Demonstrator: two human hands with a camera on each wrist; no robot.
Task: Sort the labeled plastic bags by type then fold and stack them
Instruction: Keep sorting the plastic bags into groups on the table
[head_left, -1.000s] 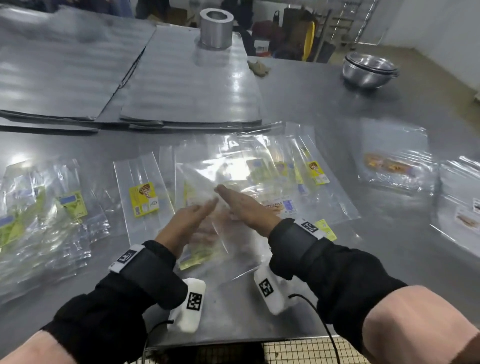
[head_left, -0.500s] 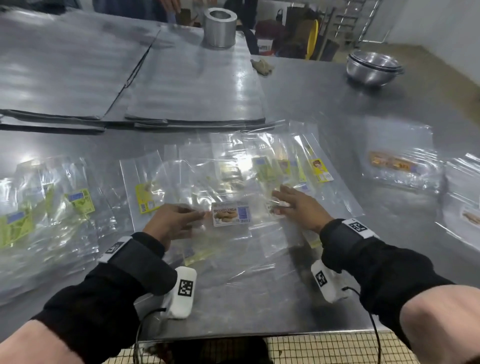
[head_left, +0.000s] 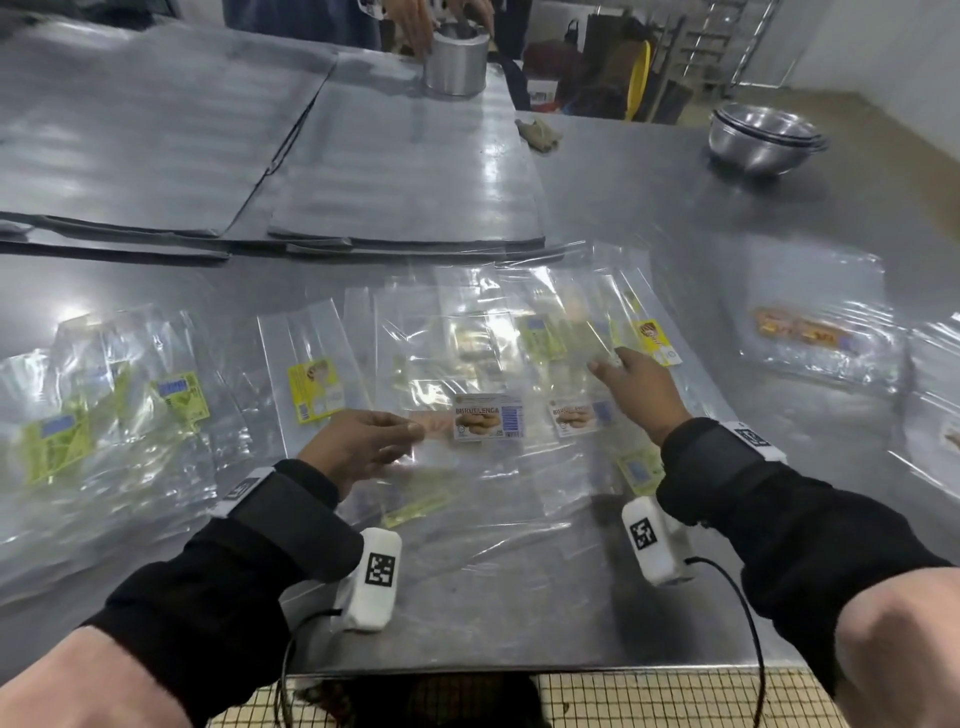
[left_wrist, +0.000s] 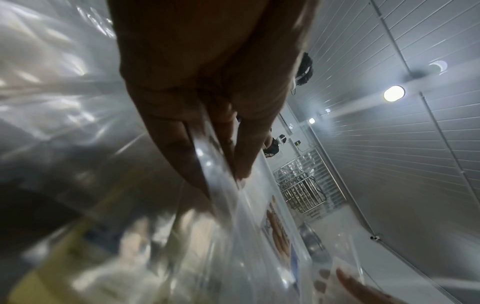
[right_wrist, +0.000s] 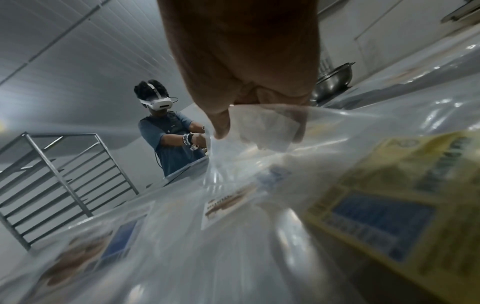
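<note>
We pinch a clear biscuit-label bag (head_left: 488, 423) at centre frame, left hand (head_left: 358, 447) and right hand (head_left: 641, 387) gripping opposite edges. Yellow-label bags (head_left: 104, 415) lie grouped far left, orange-label bags (head_left: 810, 327) right; the mixed centre pile (head_left: 545, 332) remains unsorted and unfolded.

The surface (head_left: 649, 208) is brushed metal, dull grey with soft glare. The bags (head_left: 467, 364) are thin clear plastic, glossy and wrinkled, bearing printed paper-like labels (head_left: 488, 423). At 1 o'clock the bowls (head_left: 763, 137) are polished metal. Black sleeves (head_left: 779, 509) look matt cloth.
</note>
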